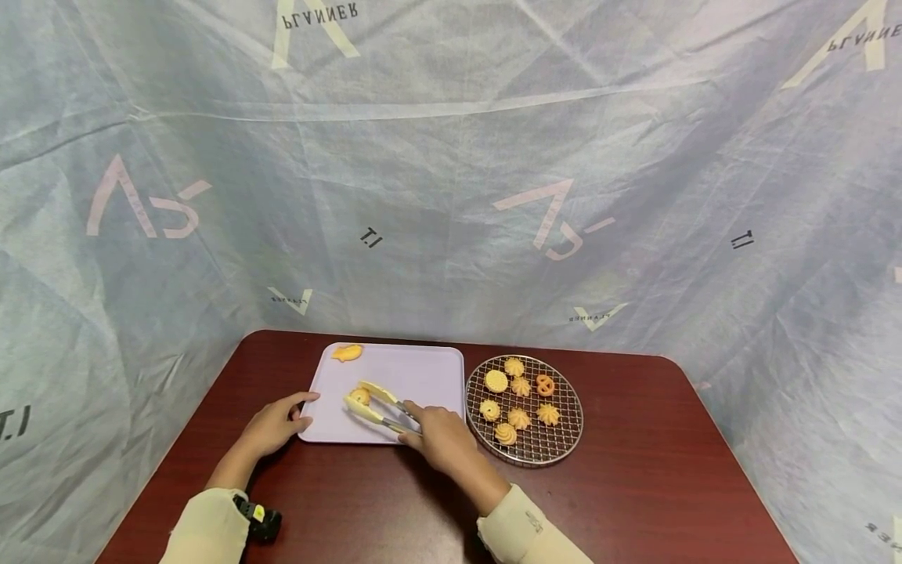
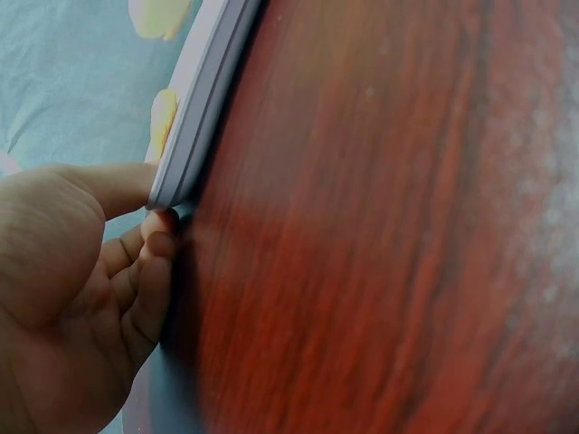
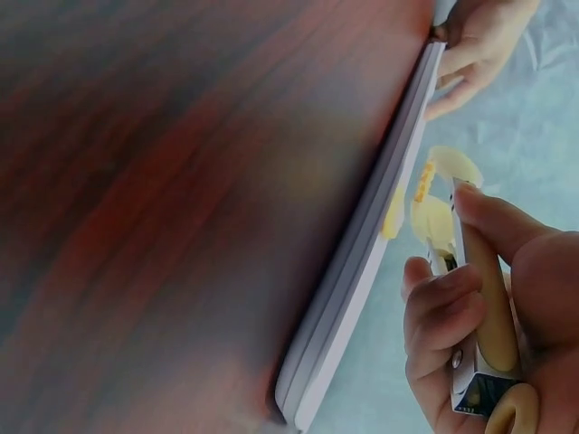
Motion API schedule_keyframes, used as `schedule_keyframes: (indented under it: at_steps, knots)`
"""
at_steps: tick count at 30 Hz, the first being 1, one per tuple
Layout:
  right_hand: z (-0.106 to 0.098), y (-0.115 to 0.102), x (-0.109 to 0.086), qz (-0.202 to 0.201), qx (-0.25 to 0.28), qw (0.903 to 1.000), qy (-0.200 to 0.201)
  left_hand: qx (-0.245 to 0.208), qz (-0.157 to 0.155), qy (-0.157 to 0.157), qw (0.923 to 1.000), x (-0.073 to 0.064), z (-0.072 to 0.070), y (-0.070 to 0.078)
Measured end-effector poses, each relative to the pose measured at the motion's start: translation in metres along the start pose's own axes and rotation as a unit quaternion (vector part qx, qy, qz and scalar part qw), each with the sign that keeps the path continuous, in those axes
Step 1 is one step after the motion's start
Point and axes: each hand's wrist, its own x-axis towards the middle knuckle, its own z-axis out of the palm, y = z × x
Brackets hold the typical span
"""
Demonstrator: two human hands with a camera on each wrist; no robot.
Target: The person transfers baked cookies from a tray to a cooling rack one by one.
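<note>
My right hand (image 1: 444,440) grips yellow-tipped tongs (image 1: 380,420) above the lilac tray (image 1: 423,372). Between the tong tips is a round golden cookie (image 1: 360,395), which the right wrist view also shows between the tips, over the tray. At the tray's left edge, my left hand (image 1: 271,427) pinches the rim, thumb on top and fingers against the side or underside; the left wrist view (image 2: 68,271) does not fully show their ends. A fish-shaped biscuit (image 1: 348,353) lies in the tray's far left corner.
Right of the tray stands a round wire rack (image 1: 561,442) bearing several flower-shaped cookies (image 1: 548,414), a round pale cookie (image 1: 496,381) and a small pretzel (image 1: 545,385). Both rest on a dark red wooden table (image 1: 634,470). Grey printed cloth (image 1: 451,196) hangs behind and at the sides.
</note>
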Motion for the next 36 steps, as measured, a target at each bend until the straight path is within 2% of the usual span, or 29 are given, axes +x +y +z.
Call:
schedule_keyframes:
  at_steps: [7, 14, 25, 36]
  knots:
    - [-0.005, 0.009, -0.010, 0.001, 0.018, 0.9998, 0.008, -0.001, -0.001, -0.002, 1.0000, -0.001, 0.000, 0.000]
    - [-0.010, 0.019, -0.020, -0.016, 0.015, 0.9993, 0.030, -0.007, -0.005, -0.005, 1.0000, -0.002, -0.001, 0.001]
    - [-0.015, 0.031, -0.037, -0.006, 0.030, 0.9986, 0.044, -0.008, 0.001, -0.003, 1.0000, -0.001, 0.000, -0.001]
    - [-0.019, 0.053, -0.054, 0.002, 0.058, 0.9952, 0.079, -0.013, -0.003, -0.003, 0.9999, -0.001, -0.001, 0.000]
